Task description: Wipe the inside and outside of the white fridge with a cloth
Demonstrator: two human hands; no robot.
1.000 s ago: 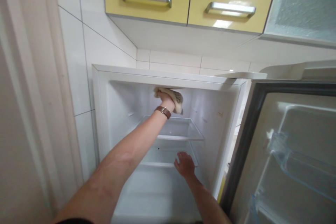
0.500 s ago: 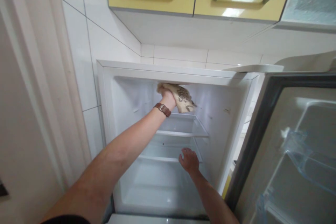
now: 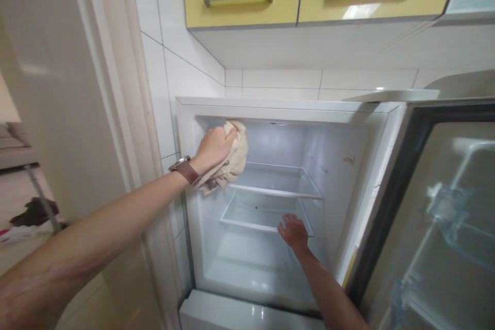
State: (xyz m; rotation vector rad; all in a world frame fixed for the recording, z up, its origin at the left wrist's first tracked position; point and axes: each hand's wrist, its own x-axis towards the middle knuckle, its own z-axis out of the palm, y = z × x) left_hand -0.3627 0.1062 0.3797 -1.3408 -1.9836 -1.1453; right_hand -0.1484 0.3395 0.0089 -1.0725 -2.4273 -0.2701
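Observation:
My left hand (image 3: 215, 147), with a brown-strapped watch (image 3: 184, 168) on its wrist, is closed on a beige cloth (image 3: 236, 159) with dark printing. The bunched cloth is at the upper left of the opened refrigerator (image 3: 332, 180), near its left inner wall; whether it touches that wall I cannot tell. Lower down, my right hand (image 3: 294, 233) is by the front edge of the lower glass shelf (image 3: 247, 224), fingers loosely bent and apart, holding nothing. Whether its fingertips rest on the shelf is unclear. An upper glass shelf (image 3: 278, 180) sits above it.
The refrigerator door (image 3: 456, 165) stands open on the right, with clear plastic door racks (image 3: 452, 216). Yellow cabinets (image 3: 243, 10) with metal handles hang overhead. A door frame (image 3: 116, 87) and white wall tiles (image 3: 154, 98) are close on the left.
My left hand has moved with the cloth from the top middle of the refrigerator to its left side. My right hand stays by the lower shelf. The view has turned somewhat left.

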